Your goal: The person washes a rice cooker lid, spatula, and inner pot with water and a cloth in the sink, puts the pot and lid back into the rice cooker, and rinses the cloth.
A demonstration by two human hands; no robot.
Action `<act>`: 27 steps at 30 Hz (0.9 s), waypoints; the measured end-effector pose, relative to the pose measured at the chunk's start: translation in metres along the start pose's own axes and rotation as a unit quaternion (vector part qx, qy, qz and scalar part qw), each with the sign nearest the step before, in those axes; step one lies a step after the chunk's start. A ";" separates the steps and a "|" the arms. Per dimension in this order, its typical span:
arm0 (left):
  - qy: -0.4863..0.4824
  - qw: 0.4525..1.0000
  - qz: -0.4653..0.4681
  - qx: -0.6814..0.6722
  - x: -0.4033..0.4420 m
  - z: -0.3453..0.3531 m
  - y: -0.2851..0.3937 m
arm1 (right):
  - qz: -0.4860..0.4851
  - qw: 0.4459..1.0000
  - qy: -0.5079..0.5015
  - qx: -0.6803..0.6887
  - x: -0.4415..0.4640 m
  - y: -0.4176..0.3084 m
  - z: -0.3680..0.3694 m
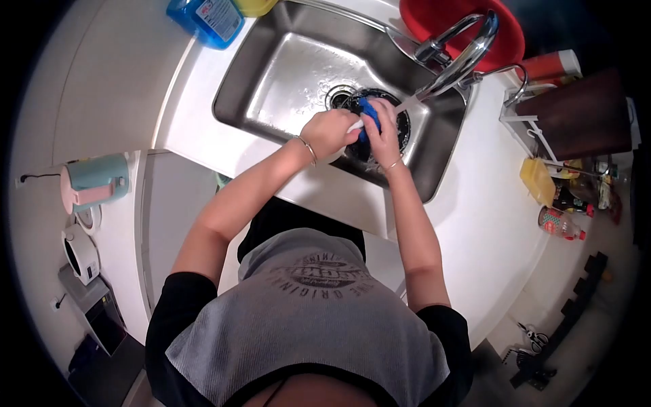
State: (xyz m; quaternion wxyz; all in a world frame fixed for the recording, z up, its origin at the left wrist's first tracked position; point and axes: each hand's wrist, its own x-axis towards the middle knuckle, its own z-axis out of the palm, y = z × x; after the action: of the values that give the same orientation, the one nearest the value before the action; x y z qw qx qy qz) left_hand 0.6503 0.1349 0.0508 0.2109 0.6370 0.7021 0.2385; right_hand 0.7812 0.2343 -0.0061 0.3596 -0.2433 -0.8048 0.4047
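Over the sink (258,64), my left hand (328,133) is closed around a slim white piece (356,126), perhaps a handle; most of it is hidden by the fingers. My right hand (386,134) is closed on a blue scrubbing cloth (369,112), pressed against the far end of the white piece. The two hands nearly touch. Below them, a dark round thing (405,129) lies in the sink, mostly covered by my hands. Beside it shows the drain (339,99). A stream of water runs from the curved faucet (468,62) close to my right hand.
A blue soap bottle (215,24) stands at the sink's upper left corner. Behind the faucet is a red basin (505,34). On the right counter are a rack with a dark board (576,112), a yellow sponge (537,182) and a bottle with a red cap (559,224).
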 end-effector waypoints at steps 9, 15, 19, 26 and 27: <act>0.047 0.997 -0.042 -0.048 -0.009 0.002 -0.007 | 0.260 0.956 0.132 -0.044 0.022 -0.004 0.019; 0.104 0.989 -0.062 -0.082 -0.013 -0.001 -0.010 | 0.330 0.786 0.243 0.463 0.009 -0.009 0.024; 0.119 0.967 -0.053 -0.220 -0.010 -0.002 -0.001 | 0.316 0.759 0.239 0.516 0.005 -0.021 0.017; -0.071 0.706 -0.151 -0.688 0.014 0.015 -0.001 | 0.297 0.800 0.258 0.453 -0.001 -0.037 -0.008; -0.094 0.653 -0.143 -0.737 0.017 0.021 -0.004 | 0.292 0.817 0.266 0.420 -0.002 -0.040 -0.014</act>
State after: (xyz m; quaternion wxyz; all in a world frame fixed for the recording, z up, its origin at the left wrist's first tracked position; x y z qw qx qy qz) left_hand 0.6580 0.1534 0.0324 0.7078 0.1827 0.3544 0.5832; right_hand 0.7893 0.2176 0.0322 0.4917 -0.3904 -0.3211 0.7090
